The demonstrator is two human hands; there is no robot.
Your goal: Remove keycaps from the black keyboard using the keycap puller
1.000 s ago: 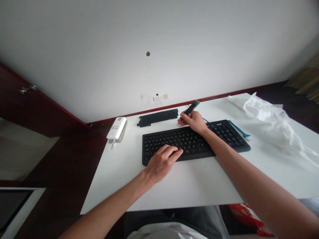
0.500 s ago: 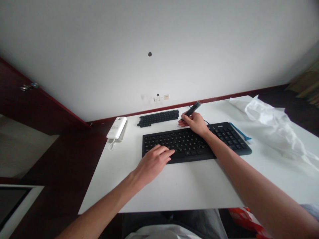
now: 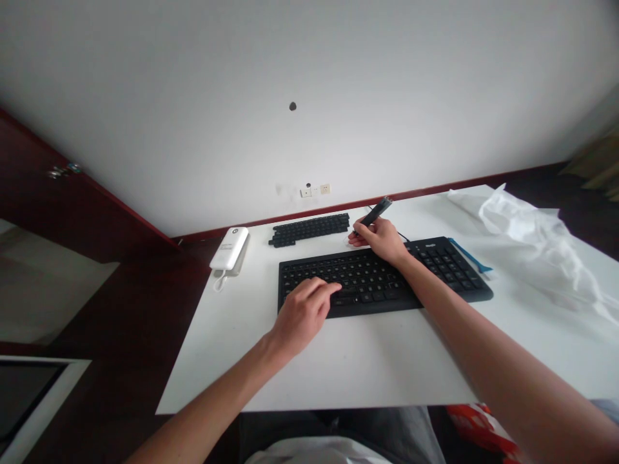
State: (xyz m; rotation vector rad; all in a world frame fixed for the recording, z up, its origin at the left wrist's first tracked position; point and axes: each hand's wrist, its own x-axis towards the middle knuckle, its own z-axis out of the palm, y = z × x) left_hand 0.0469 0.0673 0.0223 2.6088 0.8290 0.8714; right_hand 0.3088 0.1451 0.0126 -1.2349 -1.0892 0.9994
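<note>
A black keyboard (image 3: 358, 283) lies across the white table. My left hand (image 3: 305, 309) rests over its lower left part, index finger stretched onto the keys near the front edge, the other fingers curled. Behind the keyboard's middle, my right hand (image 3: 380, 237) grips a dark pen-like tool (image 3: 377, 211), held tilted with its top up to the right; its lower end is hidden by the fingers. The right forearm crosses the keyboard. A block of black keycaps (image 3: 311, 229) lies behind the keyboard, left of my right hand.
A white power bank (image 3: 229, 249) with a short cable loop lies at the back left. Right of the keyboard are a blue stick-like tool (image 3: 470, 255) and a crumpled white plastic bag (image 3: 525, 229). The white table (image 3: 348, 374) stands by a wall.
My left index finger has straightened and shifted slightly up over the keys. My right hand holds the dark tool much as before. The whole view has moved slightly.
</note>
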